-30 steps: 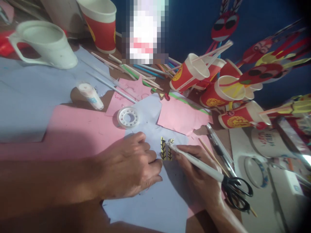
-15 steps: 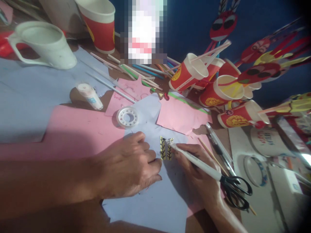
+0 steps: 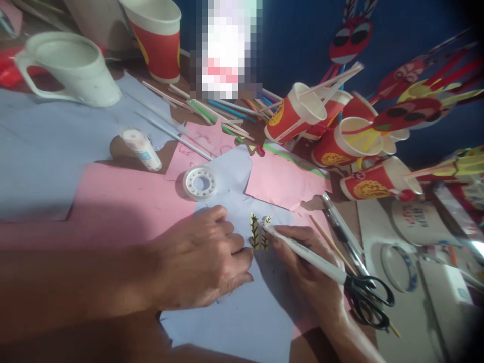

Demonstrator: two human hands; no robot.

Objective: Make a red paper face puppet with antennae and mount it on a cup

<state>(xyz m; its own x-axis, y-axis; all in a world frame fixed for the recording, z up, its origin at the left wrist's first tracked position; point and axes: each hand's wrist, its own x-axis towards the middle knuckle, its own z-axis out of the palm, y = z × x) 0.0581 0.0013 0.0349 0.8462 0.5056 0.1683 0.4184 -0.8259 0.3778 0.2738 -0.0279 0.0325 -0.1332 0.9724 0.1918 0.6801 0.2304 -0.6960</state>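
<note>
In my right hand [image 3: 313, 267] is a white marker pen [image 3: 310, 256], gripped like a writing tool with its tip at the right-hand strip. Two small yellow paper strips [image 3: 254, 232] with black leaf-like strokes stand out against the pale blue paper [image 3: 227, 330]. Just left of these strips, my left hand [image 3: 212, 257] rests on the paper with its fingers curled closed. Its fingertips lie by the lower end of the left strip; what they hold, if anything, is hidden. Black-handled scissors [image 3: 368, 302] lie beyond the pen's rear end, beside my right wrist.
A tape roll [image 3: 199, 183], a small white bottle [image 3: 140, 150] and pink paper [image 3: 289, 179] lie ahead of my hands. A white mug [image 3: 70, 70] stands at the left. Red paper cups [image 3: 297, 113] with straws and a wooden stick [image 3: 328, 242] are at the right.
The pen tip has shifted slightly down along the right-hand strip. My left hand keeps its place, and the whole view has drifted a little.
</note>
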